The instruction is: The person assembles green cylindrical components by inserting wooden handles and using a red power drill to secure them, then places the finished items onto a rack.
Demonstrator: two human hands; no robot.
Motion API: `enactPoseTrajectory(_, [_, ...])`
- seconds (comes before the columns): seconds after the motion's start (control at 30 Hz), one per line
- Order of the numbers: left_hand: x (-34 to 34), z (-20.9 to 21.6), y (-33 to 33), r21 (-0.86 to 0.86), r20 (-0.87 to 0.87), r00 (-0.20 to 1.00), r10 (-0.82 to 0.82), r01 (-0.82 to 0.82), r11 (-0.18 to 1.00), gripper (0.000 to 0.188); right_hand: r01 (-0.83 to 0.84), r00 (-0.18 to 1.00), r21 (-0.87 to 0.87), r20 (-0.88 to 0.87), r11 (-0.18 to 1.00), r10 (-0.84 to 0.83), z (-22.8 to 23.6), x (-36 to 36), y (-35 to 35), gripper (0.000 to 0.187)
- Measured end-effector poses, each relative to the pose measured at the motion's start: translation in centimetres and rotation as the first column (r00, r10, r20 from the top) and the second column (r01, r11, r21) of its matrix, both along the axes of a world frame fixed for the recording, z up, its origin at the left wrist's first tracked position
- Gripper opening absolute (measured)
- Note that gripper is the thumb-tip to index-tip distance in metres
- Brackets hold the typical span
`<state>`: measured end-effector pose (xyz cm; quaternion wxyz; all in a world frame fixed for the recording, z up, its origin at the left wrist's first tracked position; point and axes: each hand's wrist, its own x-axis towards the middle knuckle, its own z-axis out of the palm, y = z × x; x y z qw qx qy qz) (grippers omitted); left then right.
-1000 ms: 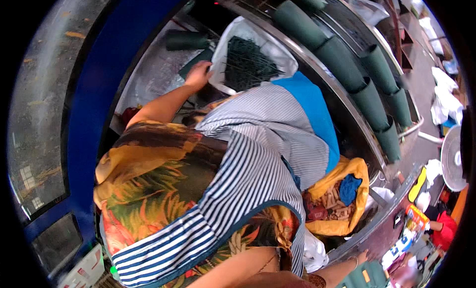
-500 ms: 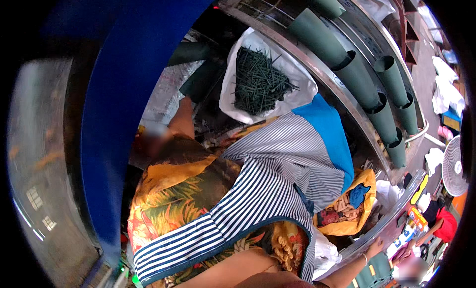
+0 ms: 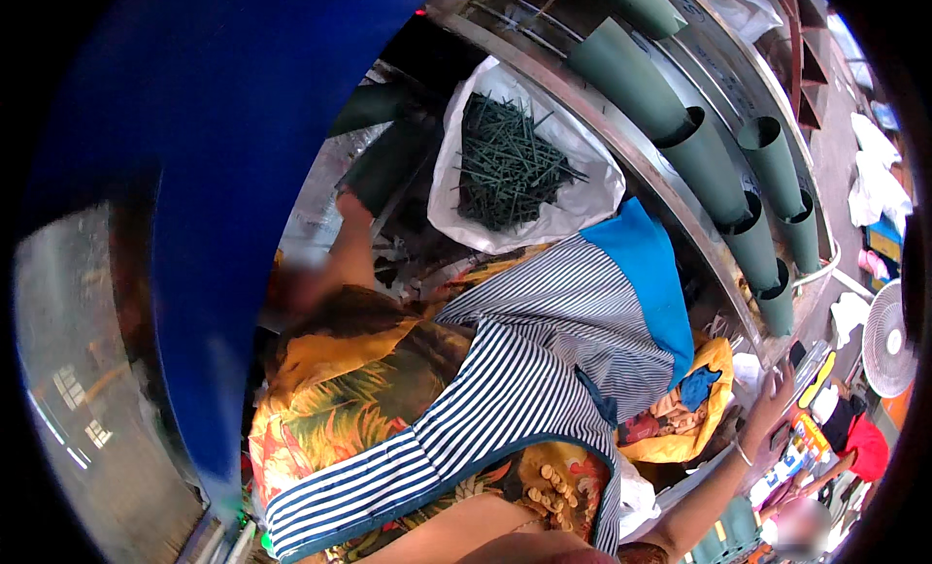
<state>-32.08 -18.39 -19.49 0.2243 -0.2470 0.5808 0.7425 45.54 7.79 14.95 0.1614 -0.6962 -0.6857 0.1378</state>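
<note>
My right hand (image 3: 770, 406), with a thin bracelet at the wrist, reaches over the grey bench at the right. Its fingers are stretched out and partly apart, and I make out nothing held in them. By the fingertips lie a small dark object (image 3: 798, 353) and a yellow, elongated item (image 3: 817, 380); whether the fingers touch the dark object cannot be told. My left hand does not show. Across my body lies a blue-and-white striped apron (image 3: 505, 389) with a bright blue panel, over floral clothing (image 3: 340, 389).
A white sack (image 3: 442, 190) holds many thin dark green sticks. Dark green tubes (image 3: 714, 181) lie in a metal-edged rack. Beside my apron sits a yellow bag (image 3: 718, 418) with cloth pieces. A blue panel (image 3: 209, 253), a white fan (image 3: 888, 341) and another person's red garment (image 3: 867, 447) also show.
My right hand has moved up and away along the bench, toward the dark object and the yellow item. Its arm is stretched further. The view has shifted slightly.
</note>
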Motion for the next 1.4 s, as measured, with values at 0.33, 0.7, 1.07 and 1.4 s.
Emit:
enactPoseTrajectory(0.33, [-0.7, 7.6, -0.5, 0.235, -0.015, 0.963, -0.270, 0.266, 0.935, 0.042, -0.807, 0.580, 0.055, -0.113, 0.588, 0.807, -2.8, -35.7, -5.8, 0.051])
enactPoseTrajectory(0.7, [15.2, 11.4, 14.8, 0.477, 0.034, 0.882, -0.470, 0.399, 0.783, 0.042, -0.560, 0.672, 0.032, -0.567, 0.828, 0.476, -6.2, -39.6, -7.9, 0.086])
enactPoseTrajectory(1.07, [12.0, 11.9, 18.7, 0.361, -0.068, 0.484, -0.873, 0.827, 0.431, 0.051, -0.664, 0.735, 0.241, 0.034, 0.708, 0.677, -5.2, -41.2, -9.1, 0.059])
enactPoseTrajectory(1.4, [10.7, 6.6, 20.3, 0.490, 0.134, 0.585, -0.800, 0.662, 0.566, 0.047, -0.695, 0.692, 0.272, 0.000, 0.666, 0.722, -0.3, -38.8, -8.5, 0.059])
